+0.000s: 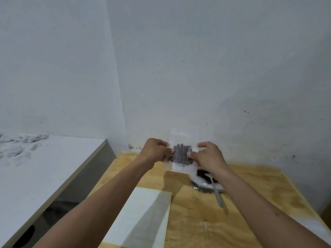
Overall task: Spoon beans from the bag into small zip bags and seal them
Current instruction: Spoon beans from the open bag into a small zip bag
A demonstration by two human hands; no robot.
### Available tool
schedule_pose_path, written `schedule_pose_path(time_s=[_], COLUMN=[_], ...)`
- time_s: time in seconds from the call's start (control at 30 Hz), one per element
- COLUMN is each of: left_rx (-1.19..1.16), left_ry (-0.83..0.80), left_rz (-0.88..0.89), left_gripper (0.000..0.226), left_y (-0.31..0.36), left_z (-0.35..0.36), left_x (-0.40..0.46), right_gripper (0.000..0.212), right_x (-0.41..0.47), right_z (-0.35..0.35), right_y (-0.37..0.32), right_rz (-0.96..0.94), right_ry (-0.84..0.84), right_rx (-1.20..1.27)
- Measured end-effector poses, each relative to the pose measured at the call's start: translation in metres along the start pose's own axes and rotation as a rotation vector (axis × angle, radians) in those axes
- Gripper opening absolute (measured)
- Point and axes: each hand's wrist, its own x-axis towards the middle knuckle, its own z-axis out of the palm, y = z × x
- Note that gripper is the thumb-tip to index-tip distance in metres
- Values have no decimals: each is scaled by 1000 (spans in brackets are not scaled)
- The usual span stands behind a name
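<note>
- I am holding the small zip bag (181, 154) of dark beans (182, 154) up above the desk (241, 203), left hand (155, 152) and right hand (208, 157) each pinching a side.
- Its long axis is running 12 to 6; I cannot tell which end is the mouth.
- At 5 o'clock the bean bag (206, 179) with its spoon (215, 189) is lying below; white sheets (141, 217) at 7, the wall close behind.

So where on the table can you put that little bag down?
Bare wood lies between the white sheets and the spoon, and along the table's right edge. Around the bean bag, under the right hand, it is crowded.
</note>
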Motion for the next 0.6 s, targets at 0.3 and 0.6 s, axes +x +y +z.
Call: schedule_pose_path(time_s=[0.3, 0.6], left_rx=[222, 596], left_ry=[143, 122], left_rz=[-57, -56], left_gripper=[68, 66], left_y=[-53, -94], left_z=[-59, -81], left_x=[18, 30], right_gripper=[56, 26], right_x=[6, 13], right_z=[92, 152], right_y=[-20, -3], right_rz=[-72, -52], right_ry=[-188, -252], right_rx=[-399, -554])
